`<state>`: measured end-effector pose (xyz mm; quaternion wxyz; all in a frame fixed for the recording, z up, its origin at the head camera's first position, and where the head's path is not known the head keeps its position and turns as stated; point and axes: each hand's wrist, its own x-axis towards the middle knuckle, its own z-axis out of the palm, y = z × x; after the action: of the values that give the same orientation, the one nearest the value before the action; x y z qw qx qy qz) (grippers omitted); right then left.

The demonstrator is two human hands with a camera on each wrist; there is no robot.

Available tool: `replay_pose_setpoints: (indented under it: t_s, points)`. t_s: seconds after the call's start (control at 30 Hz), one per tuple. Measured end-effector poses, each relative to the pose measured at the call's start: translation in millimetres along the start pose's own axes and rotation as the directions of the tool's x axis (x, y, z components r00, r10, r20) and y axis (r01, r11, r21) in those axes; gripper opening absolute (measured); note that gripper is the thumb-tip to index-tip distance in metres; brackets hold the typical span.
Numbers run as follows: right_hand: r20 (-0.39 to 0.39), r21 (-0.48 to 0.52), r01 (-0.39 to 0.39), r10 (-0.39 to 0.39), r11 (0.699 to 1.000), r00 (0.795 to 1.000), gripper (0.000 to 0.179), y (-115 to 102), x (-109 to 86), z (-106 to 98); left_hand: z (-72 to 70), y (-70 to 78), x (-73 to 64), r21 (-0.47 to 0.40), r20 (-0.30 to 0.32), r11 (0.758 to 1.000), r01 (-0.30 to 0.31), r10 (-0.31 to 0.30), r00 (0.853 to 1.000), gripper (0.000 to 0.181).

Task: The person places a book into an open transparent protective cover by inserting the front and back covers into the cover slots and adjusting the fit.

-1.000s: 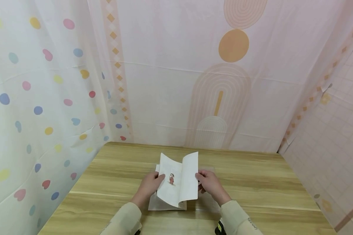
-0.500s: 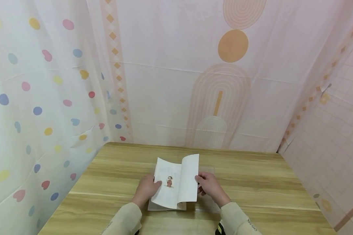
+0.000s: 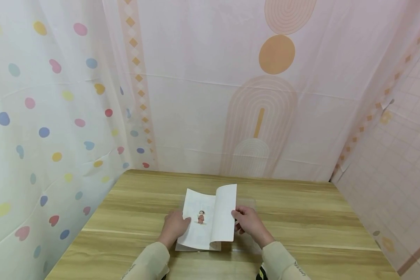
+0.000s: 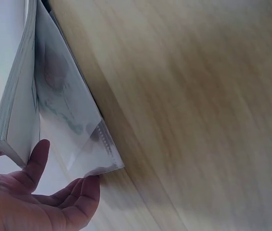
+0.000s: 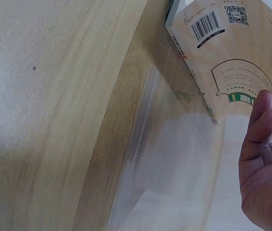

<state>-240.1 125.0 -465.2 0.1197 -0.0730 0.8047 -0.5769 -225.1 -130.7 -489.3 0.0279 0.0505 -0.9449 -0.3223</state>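
Observation:
An open book [image 3: 198, 229] lies over the table's front middle, its left page bearing a small red-clad figure. My left hand [image 3: 174, 228] holds the left block of pages, thumb on top. In the left wrist view one finger lies under that block, while the others touch the corner of a clear plastic sleeve [image 4: 102, 149] around the front cover. My right hand [image 3: 250, 221] pinches the raised, curling right side at its outer edge. The right wrist view shows the tan back cover [image 5: 232, 53] with a barcode, standing off a transparent flap [image 5: 174, 159] spread on the table.
The wood-grain table [image 3: 301, 217] extends to both sides of the book. Behind it hangs a pale curtain [image 3: 189, 116] with arch patterns. A dotted curtain [image 3: 66, 147] borders the left side and a checked one [image 3: 395, 167] the right.
The left pages have come down and shifted left, with my left hand moving left and slightly nearer. My right hand keeps its hold on the right side, almost still.

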Motion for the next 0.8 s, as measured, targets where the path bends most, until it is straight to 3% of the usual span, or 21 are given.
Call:
replay_pose_setpoints:
  t_s: [0.53,0.8]
  points:
    - [-0.005,-0.031,0.003,-0.003,1.0,1.0,0.025,3.0,0.6,2.1,-6.0,0.7,-1.3,-0.104,0.011,0.992,0.072,-0.071,0.997,0.034]
    - [-0.011,-0.036,-0.015,0.014,0.999,1.0,0.027,3.4,1.9,1.8,-3.4,-1.8,0.3,-0.143,-0.039,0.988,0.066,-0.072,0.997,0.032]
